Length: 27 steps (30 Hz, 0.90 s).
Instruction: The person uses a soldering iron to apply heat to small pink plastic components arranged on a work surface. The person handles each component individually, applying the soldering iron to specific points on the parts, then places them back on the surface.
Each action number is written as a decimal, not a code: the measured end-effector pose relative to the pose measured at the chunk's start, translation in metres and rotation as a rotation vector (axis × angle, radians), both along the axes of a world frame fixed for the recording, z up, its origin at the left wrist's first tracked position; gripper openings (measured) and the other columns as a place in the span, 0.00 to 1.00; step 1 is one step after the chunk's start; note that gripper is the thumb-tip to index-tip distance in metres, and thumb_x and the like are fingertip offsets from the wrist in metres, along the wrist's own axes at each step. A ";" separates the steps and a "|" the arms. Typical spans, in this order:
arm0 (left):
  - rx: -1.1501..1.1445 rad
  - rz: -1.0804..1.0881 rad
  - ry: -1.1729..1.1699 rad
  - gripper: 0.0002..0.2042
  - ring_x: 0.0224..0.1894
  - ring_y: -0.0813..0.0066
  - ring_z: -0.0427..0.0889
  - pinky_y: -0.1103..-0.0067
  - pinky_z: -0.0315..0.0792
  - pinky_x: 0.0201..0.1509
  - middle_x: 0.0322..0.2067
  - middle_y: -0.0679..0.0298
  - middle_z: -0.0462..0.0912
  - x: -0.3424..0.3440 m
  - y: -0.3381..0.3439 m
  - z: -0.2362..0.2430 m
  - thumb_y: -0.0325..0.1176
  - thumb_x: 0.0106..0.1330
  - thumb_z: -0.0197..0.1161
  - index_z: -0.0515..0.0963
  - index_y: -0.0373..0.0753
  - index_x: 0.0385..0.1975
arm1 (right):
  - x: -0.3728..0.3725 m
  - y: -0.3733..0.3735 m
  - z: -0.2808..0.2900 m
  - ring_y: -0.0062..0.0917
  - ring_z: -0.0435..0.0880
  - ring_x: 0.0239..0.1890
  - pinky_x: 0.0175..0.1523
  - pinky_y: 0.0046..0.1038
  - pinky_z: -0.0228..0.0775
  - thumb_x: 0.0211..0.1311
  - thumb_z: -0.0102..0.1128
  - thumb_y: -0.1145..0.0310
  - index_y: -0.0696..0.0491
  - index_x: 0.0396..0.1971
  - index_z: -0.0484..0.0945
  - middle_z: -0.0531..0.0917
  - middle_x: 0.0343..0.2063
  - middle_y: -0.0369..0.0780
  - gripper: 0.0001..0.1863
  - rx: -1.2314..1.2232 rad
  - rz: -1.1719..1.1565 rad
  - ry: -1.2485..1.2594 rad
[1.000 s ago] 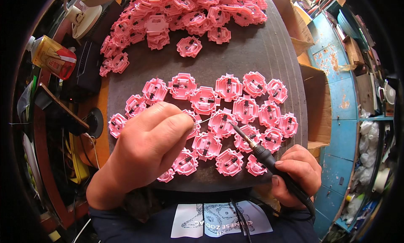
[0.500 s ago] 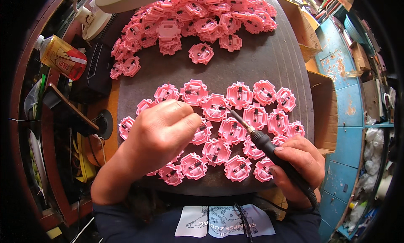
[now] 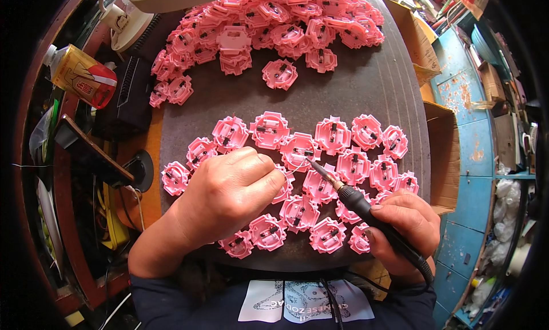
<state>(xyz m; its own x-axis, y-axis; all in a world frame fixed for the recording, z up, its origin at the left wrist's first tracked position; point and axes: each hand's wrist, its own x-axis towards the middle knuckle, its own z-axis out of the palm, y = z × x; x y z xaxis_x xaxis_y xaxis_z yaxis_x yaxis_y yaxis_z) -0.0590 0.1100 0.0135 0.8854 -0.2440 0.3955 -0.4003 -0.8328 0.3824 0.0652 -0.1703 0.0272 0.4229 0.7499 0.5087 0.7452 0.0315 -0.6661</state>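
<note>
"Head view: the right hand (image 3: 407,227)?"

"Gripping a soldering iron (image 3: 355,201), tip at a pink casing (image 3: 299,148) on the table (image 3: 229,98)."

"And the left hand (image 3: 229,187)?"

"Pinched on thin wire (image 3: 299,167)."

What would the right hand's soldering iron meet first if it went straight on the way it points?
Most likely the pink part at the tip of the soldering iron, which the right hand aims forward and left. Whether the tip already touches it, this view cannot settle.
</note>
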 end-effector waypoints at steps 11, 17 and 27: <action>-0.010 -0.003 0.009 0.12 0.29 0.59 0.82 0.68 0.75 0.31 0.31 0.57 0.81 0.001 0.001 0.002 0.20 0.53 0.74 0.82 0.30 0.37 | 0.001 0.002 -0.001 0.36 0.84 0.23 0.28 0.33 0.75 0.49 0.76 0.80 0.61 0.45 0.82 0.84 0.26 0.47 0.20 0.001 0.019 0.027; -0.013 0.003 0.002 0.12 0.29 0.59 0.82 0.68 0.75 0.31 0.31 0.57 0.81 0.000 0.000 0.001 0.19 0.52 0.73 0.82 0.30 0.37 | 0.001 0.001 -0.002 0.36 0.84 0.23 0.28 0.33 0.75 0.49 0.76 0.79 0.61 0.45 0.82 0.84 0.26 0.47 0.20 0.001 0.011 0.022; -0.019 0.001 0.008 0.12 0.29 0.59 0.82 0.68 0.75 0.31 0.31 0.57 0.81 0.000 0.000 0.001 0.20 0.53 0.73 0.82 0.30 0.37 | 0.001 0.001 -0.003 0.36 0.85 0.23 0.28 0.33 0.75 0.49 0.77 0.79 0.61 0.44 0.82 0.84 0.25 0.47 0.20 0.003 0.010 0.022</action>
<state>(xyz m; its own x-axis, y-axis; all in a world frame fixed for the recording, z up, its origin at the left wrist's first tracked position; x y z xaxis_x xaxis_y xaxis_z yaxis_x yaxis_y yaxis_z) -0.0586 0.1100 0.0143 0.8886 -0.2359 0.3933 -0.3967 -0.8257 0.4011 0.0661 -0.1690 0.0245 0.4264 0.7526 0.5017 0.7303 0.0407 -0.6819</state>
